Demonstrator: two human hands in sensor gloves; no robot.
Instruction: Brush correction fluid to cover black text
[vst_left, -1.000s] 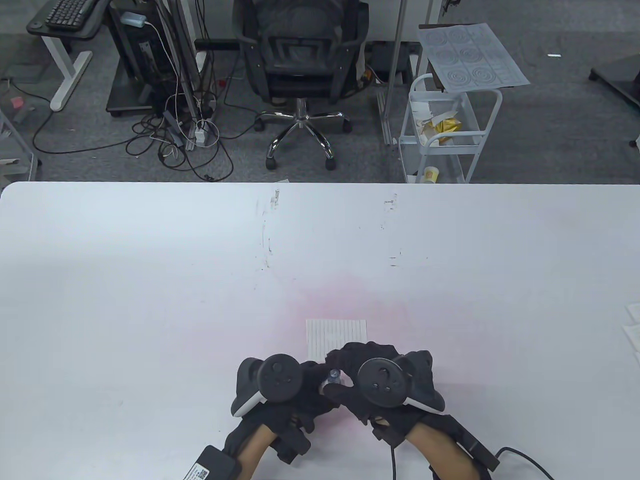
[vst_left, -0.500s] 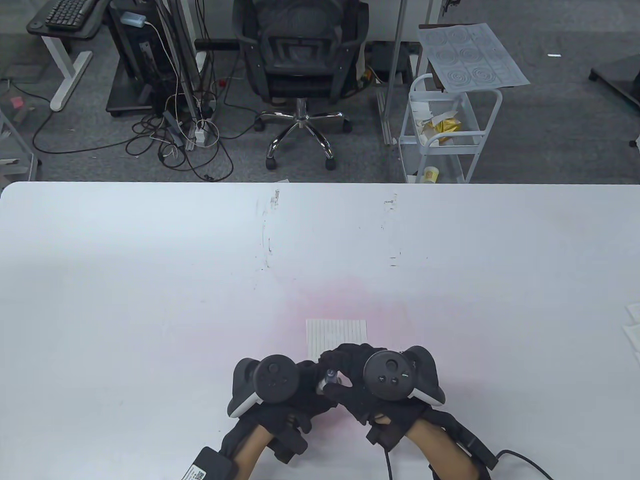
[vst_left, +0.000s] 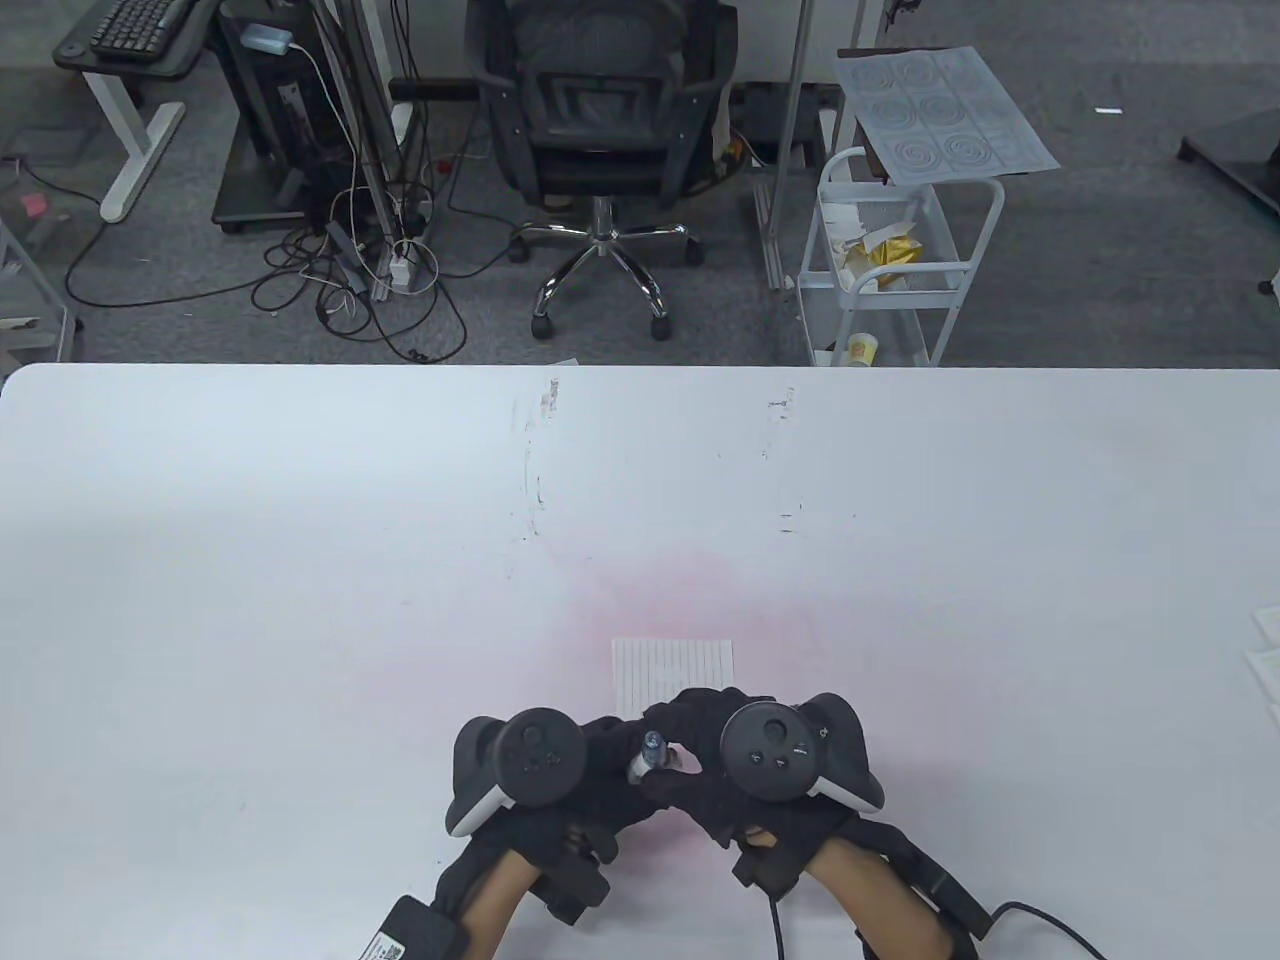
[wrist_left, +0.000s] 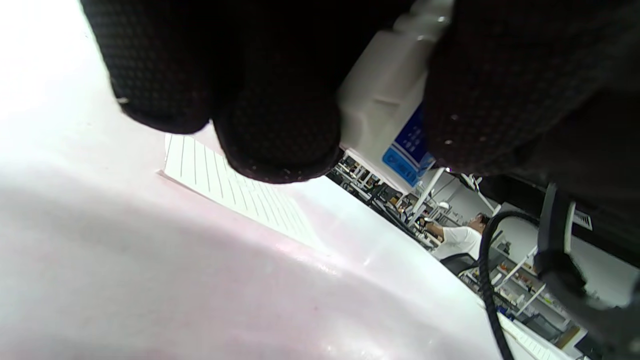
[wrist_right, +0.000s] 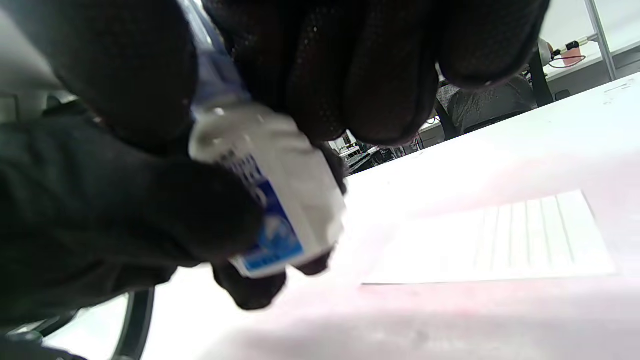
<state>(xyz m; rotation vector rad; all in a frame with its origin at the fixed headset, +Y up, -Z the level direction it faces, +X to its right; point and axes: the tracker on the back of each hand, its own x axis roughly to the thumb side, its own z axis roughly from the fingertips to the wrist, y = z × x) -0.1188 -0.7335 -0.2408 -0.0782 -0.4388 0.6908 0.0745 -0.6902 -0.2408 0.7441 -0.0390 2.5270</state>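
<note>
At the table's near edge, table view: both gloved hands meet, knuckles up, trackers on top. Left hand (vst_left: 560, 775) and right hand (vst_left: 730, 770) close together around a small white bottle (vst_left: 643, 757), tilted, its bluish cap end pointing away and to the right. A lined sheet of paper (vst_left: 672, 672) lies flat on the white table (vst_left: 300, 560) just beyond the hands; the right hand's fingers overlap its near edge.

Left wrist view: dark fingers (wrist_left: 280, 135) curl round the bottle's white body (wrist_left: 385, 100) with its blue label. Paper (wrist_left: 235, 192) below, apart.

Right wrist view: right fingers (wrist_right: 380, 75) pinch the cap end; the left glove wraps the bottle (wrist_right: 280, 210) from the left. Bottle is off the table. Paper (wrist_right: 500, 240) nearby.
</note>
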